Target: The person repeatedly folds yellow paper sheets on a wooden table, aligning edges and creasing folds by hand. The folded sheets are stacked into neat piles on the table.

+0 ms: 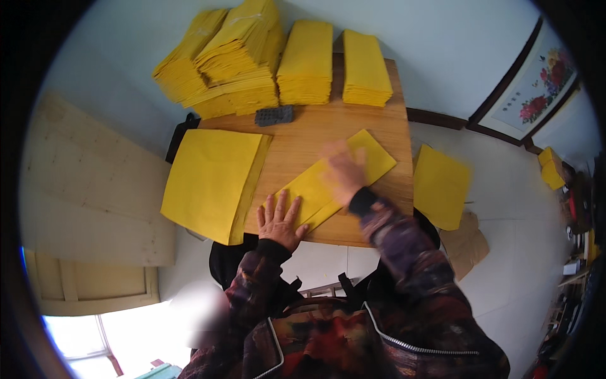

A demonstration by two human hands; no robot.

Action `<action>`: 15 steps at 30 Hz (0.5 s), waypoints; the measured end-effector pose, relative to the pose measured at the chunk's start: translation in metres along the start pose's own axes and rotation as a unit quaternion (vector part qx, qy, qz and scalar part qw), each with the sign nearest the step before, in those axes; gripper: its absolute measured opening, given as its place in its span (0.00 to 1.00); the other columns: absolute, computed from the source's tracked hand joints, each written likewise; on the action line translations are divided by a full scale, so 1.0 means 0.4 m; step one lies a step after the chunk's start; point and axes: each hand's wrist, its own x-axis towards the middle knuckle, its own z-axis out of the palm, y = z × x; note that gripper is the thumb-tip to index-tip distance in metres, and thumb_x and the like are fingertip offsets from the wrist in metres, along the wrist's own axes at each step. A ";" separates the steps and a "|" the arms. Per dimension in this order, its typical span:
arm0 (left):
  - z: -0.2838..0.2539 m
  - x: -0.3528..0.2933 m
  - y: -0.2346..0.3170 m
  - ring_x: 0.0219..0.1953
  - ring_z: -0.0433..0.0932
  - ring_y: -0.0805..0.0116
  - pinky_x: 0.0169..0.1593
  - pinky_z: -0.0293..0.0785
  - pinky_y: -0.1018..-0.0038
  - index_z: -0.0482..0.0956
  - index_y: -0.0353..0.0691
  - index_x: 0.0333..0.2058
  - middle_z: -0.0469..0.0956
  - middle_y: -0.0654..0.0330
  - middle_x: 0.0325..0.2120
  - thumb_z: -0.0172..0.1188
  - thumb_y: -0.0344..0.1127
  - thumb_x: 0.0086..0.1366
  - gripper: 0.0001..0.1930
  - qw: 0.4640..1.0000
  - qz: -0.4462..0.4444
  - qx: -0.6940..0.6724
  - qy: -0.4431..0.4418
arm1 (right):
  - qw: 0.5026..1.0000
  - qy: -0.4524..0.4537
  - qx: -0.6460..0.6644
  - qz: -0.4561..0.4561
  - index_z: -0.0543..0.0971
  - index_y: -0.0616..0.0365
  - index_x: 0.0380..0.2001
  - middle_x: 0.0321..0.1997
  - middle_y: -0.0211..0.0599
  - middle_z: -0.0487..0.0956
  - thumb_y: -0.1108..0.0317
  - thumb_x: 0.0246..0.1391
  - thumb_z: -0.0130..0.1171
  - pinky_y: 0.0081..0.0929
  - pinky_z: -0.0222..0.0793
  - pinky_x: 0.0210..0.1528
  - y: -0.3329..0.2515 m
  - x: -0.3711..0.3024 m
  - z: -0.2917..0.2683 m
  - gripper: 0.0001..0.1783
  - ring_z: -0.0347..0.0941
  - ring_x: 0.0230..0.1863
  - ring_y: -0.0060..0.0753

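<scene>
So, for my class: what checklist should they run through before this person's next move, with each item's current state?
1. Left hand on the long yellow piece: ok, laid flat at its near end.
2. Right hand pressing the piece: cannot tell; it is over it but blurred.
3. Piece on the wooden table: ok, lying at a slant.
4. Dark block clear of the piece: ok, lying apart by the rear stacks.
5. Wide yellow stack fully supported: cannot tell; its underside is hidden.

Wooden counter (297,139) sits beneath the fingers (281,203), pale wall (442,76) rises beyond them, window (79,335) glares nearside left!
</scene>
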 end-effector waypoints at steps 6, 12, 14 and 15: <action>0.001 0.002 -0.008 0.70 0.40 0.45 0.67 0.36 0.45 0.56 0.51 0.66 0.45 0.54 0.69 0.50 0.62 0.61 0.38 1.000 0.013 0.010 -0.014 | 0.992 -0.069 0.048 -0.093 0.67 0.49 0.60 0.68 0.31 0.61 0.44 0.59 0.45 0.55 0.36 0.69 -0.156 -0.024 0.088 0.31 0.47 0.71 0.35; -0.002 -0.006 -0.006 0.69 0.41 0.44 0.67 0.37 0.44 0.55 0.54 0.66 0.46 0.52 0.69 0.53 0.59 0.60 0.38 1.000 0.022 0.008 0.012 | 0.995 -0.090 -0.035 0.021 0.59 0.48 0.66 0.73 0.33 0.52 0.39 0.59 0.40 0.50 0.30 0.72 0.104 0.008 0.002 0.37 0.42 0.74 0.35; 0.001 -0.006 -0.006 0.69 0.42 0.45 0.67 0.38 0.44 0.57 0.57 0.66 0.47 0.54 0.68 0.55 0.59 0.59 0.38 1.000 0.016 -0.011 0.013 | 0.990 -0.120 -0.049 0.057 0.56 0.47 0.67 0.74 0.33 0.49 0.39 0.60 0.38 0.49 0.31 0.72 0.175 0.033 -0.022 0.37 0.40 0.74 0.35; 0.004 -0.006 -0.008 0.69 0.43 0.45 0.67 0.38 0.44 0.57 0.58 0.65 0.48 0.55 0.68 0.56 0.59 0.58 0.38 0.999 0.021 -0.015 0.033 | 0.988 -0.125 -0.057 0.077 0.56 0.47 0.67 0.73 0.32 0.49 0.38 0.60 0.37 0.49 0.31 0.72 0.204 0.046 -0.032 0.37 0.41 0.74 0.35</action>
